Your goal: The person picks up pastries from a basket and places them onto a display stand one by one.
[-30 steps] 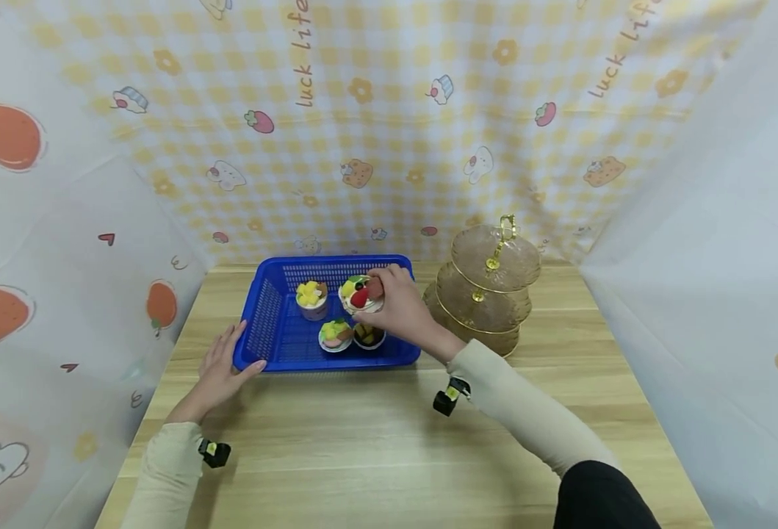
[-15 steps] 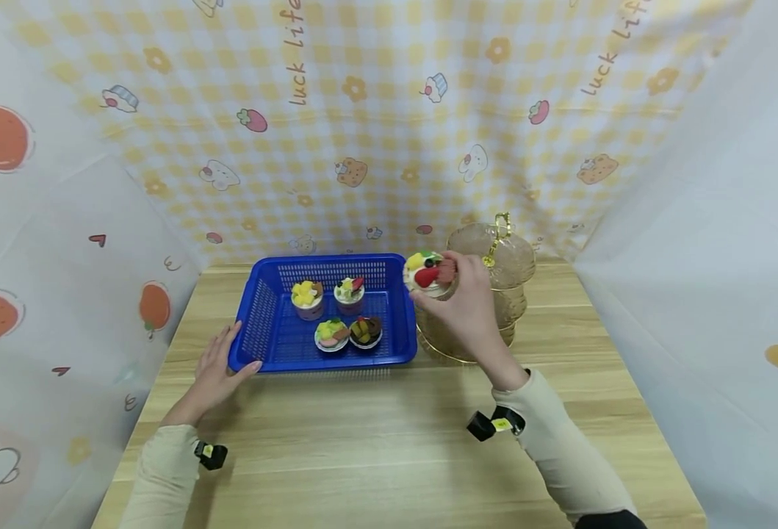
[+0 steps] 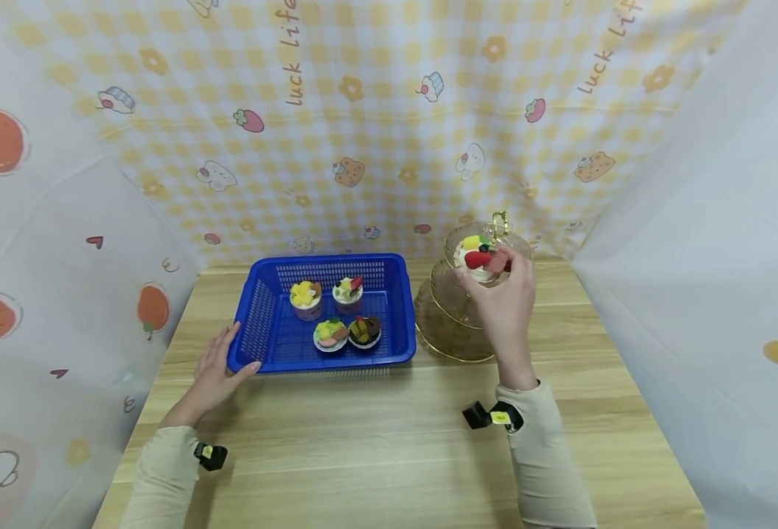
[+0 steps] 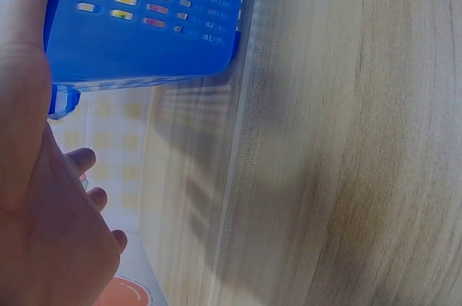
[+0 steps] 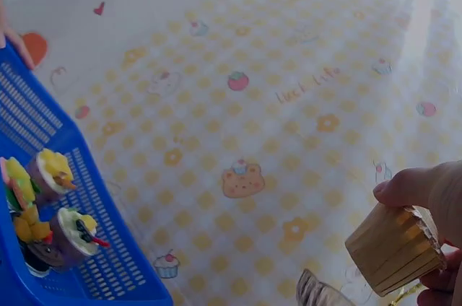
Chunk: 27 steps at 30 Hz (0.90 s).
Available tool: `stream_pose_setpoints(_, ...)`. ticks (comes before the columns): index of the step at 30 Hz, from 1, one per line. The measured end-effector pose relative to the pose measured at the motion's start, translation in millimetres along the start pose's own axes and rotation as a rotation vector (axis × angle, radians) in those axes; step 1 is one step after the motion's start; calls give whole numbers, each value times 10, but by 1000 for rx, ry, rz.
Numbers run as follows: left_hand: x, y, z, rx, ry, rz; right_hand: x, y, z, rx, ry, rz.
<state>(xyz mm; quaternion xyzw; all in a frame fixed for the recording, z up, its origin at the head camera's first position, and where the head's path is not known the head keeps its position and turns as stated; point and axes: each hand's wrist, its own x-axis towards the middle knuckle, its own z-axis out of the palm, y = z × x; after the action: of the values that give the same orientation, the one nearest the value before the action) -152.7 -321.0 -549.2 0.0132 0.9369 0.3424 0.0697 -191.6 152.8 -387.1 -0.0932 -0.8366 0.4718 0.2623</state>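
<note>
My right hand [image 3: 509,301] grips a cupcake [image 3: 477,258] topped with cream, a strawberry and other fruit. In the head view the cupcake overlaps the top tier of a clear, gold-rimmed three-tier stand [image 3: 451,301]. Its pleated paper cup [image 5: 395,248] shows in the right wrist view, thumb on one side and fingers on the other. At the near left corner of a blue plastic basket [image 3: 322,365], my left hand [image 3: 213,378] rests with its fingers spread, thumb by the front rim. Inside the basket sit several more cupcakes, including a yellow-topped one [image 3: 305,297] and a chocolate one [image 3: 364,334].
The basket and stand are side by side on a wooden table [image 3: 336,448]. Behind them hangs a yellow checked cloth [image 3: 389,132], with a white printed cloth [image 3: 65,242] at the left. A gold handle [image 3: 499,222] rises from the stand's top.
My right hand has lifted the strawberry cupcake out of the basket and carried it right to the stand's top tier. The left hand stays at the basket corner.
</note>
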Motion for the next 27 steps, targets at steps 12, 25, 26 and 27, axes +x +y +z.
stream_pose_setpoints(12, 7, -16, -7, -2, -3, -3, 61, 51, 228, -94, 160, 54)
stream_pose_setpoints(25, 4, -26, 14, -12, 10, 4, 167, 52, 326, -235, 160, 171)
stream_pose_setpoints(26, 6, -29, 15, -14, 10, 4, 176, 57, 332, -236, 163, 173)
stream_pose_setpoints(27, 6, -29, 16, -15, 10, 3, 180, 62, 339, -237, 167, 174)
